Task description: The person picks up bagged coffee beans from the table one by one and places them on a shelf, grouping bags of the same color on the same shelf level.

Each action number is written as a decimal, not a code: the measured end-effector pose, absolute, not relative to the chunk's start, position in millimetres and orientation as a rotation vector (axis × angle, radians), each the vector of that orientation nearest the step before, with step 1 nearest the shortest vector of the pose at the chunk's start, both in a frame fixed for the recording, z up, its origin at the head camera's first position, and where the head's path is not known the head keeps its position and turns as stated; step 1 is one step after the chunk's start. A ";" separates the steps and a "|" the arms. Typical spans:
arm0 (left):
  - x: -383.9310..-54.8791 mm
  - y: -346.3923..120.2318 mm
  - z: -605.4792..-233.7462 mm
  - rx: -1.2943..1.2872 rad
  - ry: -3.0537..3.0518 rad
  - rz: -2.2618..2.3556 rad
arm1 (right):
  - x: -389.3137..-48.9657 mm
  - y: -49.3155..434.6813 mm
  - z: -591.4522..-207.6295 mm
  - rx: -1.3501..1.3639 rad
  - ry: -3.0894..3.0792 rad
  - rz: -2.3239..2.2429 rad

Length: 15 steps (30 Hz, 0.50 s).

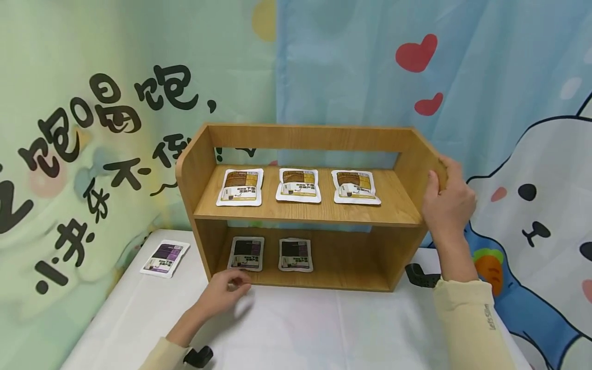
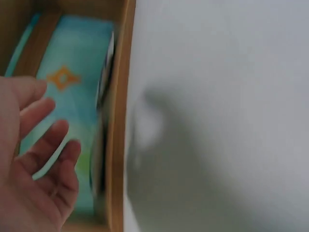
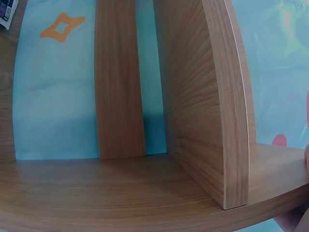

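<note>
A two-tier wooden shelf (image 1: pixel 305 218) stands on the table. My right hand (image 1: pixel 449 198) grips the upper edge of its right side panel (image 1: pixel 413 180), thumb on the front side. Loosely bent and holding nothing, the fingers of my left hand (image 1: pixel 226 293) are just in front of the lower board, below a purple-and-white pouch (image 1: pixel 246 253). A second such pouch (image 1: pixel 296 255) lies to its right on the lower tier. In the left wrist view, my left hand (image 2: pixel 43 159) is beside the shelf's front edge (image 2: pixel 120 116).
Along the upper tier lie three brown-and-white pouches: left (image 1: pixel 240 187), middle (image 1: pixel 298 185) and right (image 1: pixel 355 187). Another purple-and-white pouch (image 1: pixel 165 258) lies on the white table (image 1: pixel 300 329), left of the shelf. Printed curtains (image 1: pixel 342 67) hang close behind.
</note>
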State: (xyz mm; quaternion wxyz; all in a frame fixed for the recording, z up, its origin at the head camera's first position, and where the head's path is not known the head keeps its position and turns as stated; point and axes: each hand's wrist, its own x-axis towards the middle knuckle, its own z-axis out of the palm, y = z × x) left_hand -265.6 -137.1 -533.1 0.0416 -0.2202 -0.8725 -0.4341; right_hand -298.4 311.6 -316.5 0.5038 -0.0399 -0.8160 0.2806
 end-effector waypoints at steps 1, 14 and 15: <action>-262.3 -148.6 -535.0 -0.660 -2.677 -1.331 | -298.2 311.3 -316.7 -0.096 -1.970 0.676; -246.4 -267.4 -537.7 -0.295 -2.630 -1.097 | -297.8 309.9 -316.7 -0.100 -1.966 0.679; -247.4 -274.3 -536.1 -0.286 -2.607 -1.055 | -298.0 309.6 -316.5 -0.097 -1.965 0.678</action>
